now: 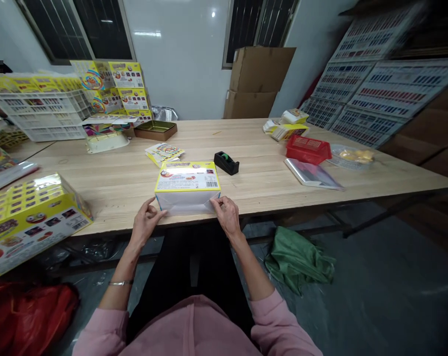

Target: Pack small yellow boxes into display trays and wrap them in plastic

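A yellow and white printed box point(186, 177) sits at the table's front edge, straight ahead of me. Clear plastic film point(188, 201) appears to cover its near end, with creases and folds showing there. My left hand point(146, 220) is at the lower left corner, fingers curled and thumb stretched along the film's edge. At the right corner, my right hand point(227, 214) pinches the film between thumb and fingers. Just behind the box are a black tape dispenser point(226, 163) with a green core and some printed cards or flat packs point(165, 152).
To the left lies a larger wrapped yellow pack point(34, 217). White crates point(49, 111) and stacked boxes point(129, 86) stand at the back left, near a partly visible person. On the right are a red basket point(308, 149), a film-covered flat stack point(312, 174) and a clear dish point(351, 157).
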Demonstrator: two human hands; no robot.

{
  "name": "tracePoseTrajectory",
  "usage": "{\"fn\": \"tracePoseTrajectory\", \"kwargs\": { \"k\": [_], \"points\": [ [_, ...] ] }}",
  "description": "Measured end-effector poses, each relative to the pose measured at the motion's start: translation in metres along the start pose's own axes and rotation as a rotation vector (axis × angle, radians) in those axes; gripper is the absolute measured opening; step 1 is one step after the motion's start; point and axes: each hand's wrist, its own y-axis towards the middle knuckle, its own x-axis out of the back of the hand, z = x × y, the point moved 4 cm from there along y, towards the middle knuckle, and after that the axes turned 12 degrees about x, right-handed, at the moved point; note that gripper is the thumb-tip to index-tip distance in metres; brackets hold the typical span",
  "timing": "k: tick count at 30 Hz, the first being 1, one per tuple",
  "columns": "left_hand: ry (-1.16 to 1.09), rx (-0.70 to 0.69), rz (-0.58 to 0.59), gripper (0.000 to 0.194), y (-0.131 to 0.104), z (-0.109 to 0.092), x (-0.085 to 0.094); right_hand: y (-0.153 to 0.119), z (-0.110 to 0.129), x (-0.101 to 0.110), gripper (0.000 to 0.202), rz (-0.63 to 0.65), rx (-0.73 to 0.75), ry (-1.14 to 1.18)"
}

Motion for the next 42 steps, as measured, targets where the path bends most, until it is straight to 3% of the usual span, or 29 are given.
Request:
{"fn": "tracePoseTrajectory", "kwargs": {
  "k": [2,4,8,10,12,14,17,20,22,24,26,27,31,34,38,40,42],
  "points": [
    [-0.062,-0.051,-0.028,0.087,0.005,-0.004,-0.003,0.0,0.0,0.0,0.032,-0.013,-0.024,0.014],
    [-0.139,-0.078,0.001,0.088,0.01,-0.011,-0.011,0.0,-0.003,0.001,0.034,-0.03,-0.08,0.012],
    [-0.092,-0.151,0.013,0.042,0.016,-0.026,-0.025,0.001,-0.017,0.006,0.038,-0.139,-0.232,-0.049],
    [-0.01,-0.216,-0.031,0.028,0.016,-0.03,-0.025,0.004,-0.026,0.005,0.049,-0.164,-0.26,0.068],
    [0.03,-0.253,-0.038,0.024,0.017,-0.03,-0.022,0.009,-0.033,-0.001,0.064,-0.095,-0.288,0.313],
    [0.046,-0.26,-0.021,0.022,0.018,-0.027,-0.017,0.013,-0.039,-0.006,0.057,0.015,-0.338,0.496],
    [0.059,-0.226,0.039,0.024,0.019,-0.022,-0.015,0.013,-0.042,-0.006,0.04,0.092,-0.395,0.536],
    [-0.035,-0.09,0.119,0.047,0.017,-0.016,-0.025,0.01,-0.037,-0.01,0.058,0.104,-0.418,0.547],
    [-0.028,0.007,0.035,0.075,0.017,-0.014,-0.036,0.009,-0.032,-0.018,0.079,0.085,-0.413,0.417],
    [0.066,0.118,-0.151,0.087,0.017,-0.014,-0.043,0.009,-0.027,-0.026,0.083,0.021,-0.397,0.154],
    [0.118,0.184,-0.277,0.082,0.018,-0.015,-0.046,0.01,-0.023,-0.032,0.07,-0.039,-0.366,-0.035],
    [0.102,0.181,-0.283,0.077,0.02,-0.016,-0.047,0.011,-0.023,-0.035,0.063,-0.054,-0.34,-0.059],
    [-0.06,0.049,-0.085,0.059,0.023,-0.022,-0.039,0.014,-0.023,-0.033,0.04,-0.049,-0.2,0.088],
    [0.01,-0.027,-0.029,0.056,0.02,-0.041,-0.021,0.023,-0.009,-0.014,0.04,-0.038,-0.123,0.086],
    [0.376,-0.15,-0.15,0.057,0.018,-0.095,0.012,0.054,0.029,0.021,0.042,-0.002,-0.087,-0.195],
    [0.558,-0.162,-0.142,0.054,0.025,-0.116,0.02,0.072,0.04,0.029,0.047,0.102,-0.112,-0.32],
    [0.698,-0.111,-0.033,0.052,0.035,-0.123,0.019,0.085,0.039,0.028,0.048,0.234,-0.163,-0.382]
  ]
}}
